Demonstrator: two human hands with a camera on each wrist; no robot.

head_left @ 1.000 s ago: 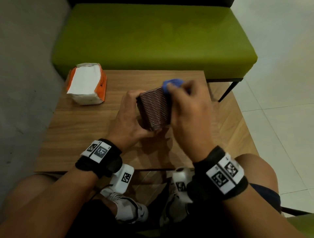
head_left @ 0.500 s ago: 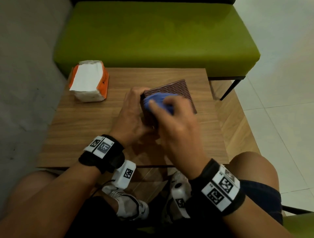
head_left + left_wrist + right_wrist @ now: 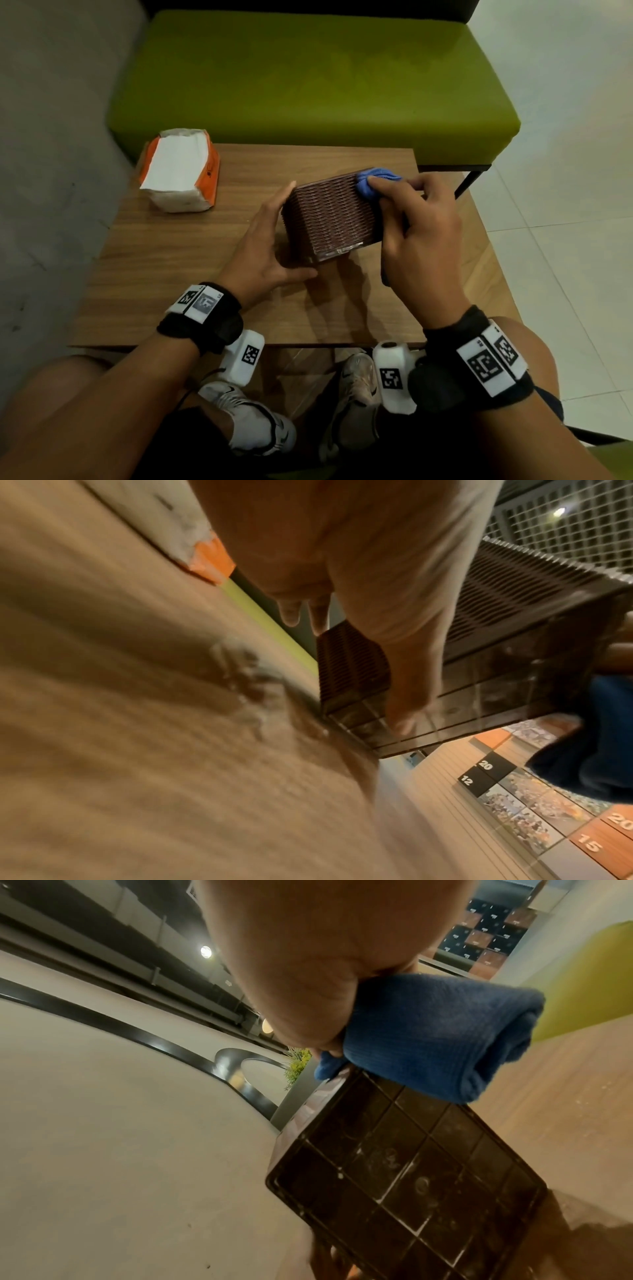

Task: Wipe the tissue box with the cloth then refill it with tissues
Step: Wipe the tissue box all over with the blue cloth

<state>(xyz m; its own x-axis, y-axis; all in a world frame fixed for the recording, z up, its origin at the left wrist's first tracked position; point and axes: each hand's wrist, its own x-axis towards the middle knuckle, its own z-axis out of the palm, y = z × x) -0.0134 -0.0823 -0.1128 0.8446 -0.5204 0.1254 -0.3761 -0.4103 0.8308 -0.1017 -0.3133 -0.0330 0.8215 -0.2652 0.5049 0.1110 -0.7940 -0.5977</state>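
Note:
The brown woven tissue box (image 3: 330, 219) stands tilted on the wooden table (image 3: 178, 274), its glossy gridded base (image 3: 411, 1177) turned toward me. My left hand (image 3: 270, 236) braces its left end: straight fingers (image 3: 301, 612) lie flat on the side and the thumb (image 3: 404, 696) rests on the base. My right hand (image 3: 418, 233) grips a bunched blue cloth (image 3: 373, 181) and presses it on the box's far right top corner; the cloth (image 3: 438, 1034) shows under the palm in the right wrist view. An orange and white tissue pack (image 3: 181, 171) lies at the table's far left.
A green upholstered bench (image 3: 308, 85) runs along the table's far edge. A grey wall is on the left, white floor tiles on the right. My knees and shoes are under the near edge of the table.
The cloth went from the box's far end to its near left face, then back to the far right corner. The box has turned, and my left fingers have straightened along its side.

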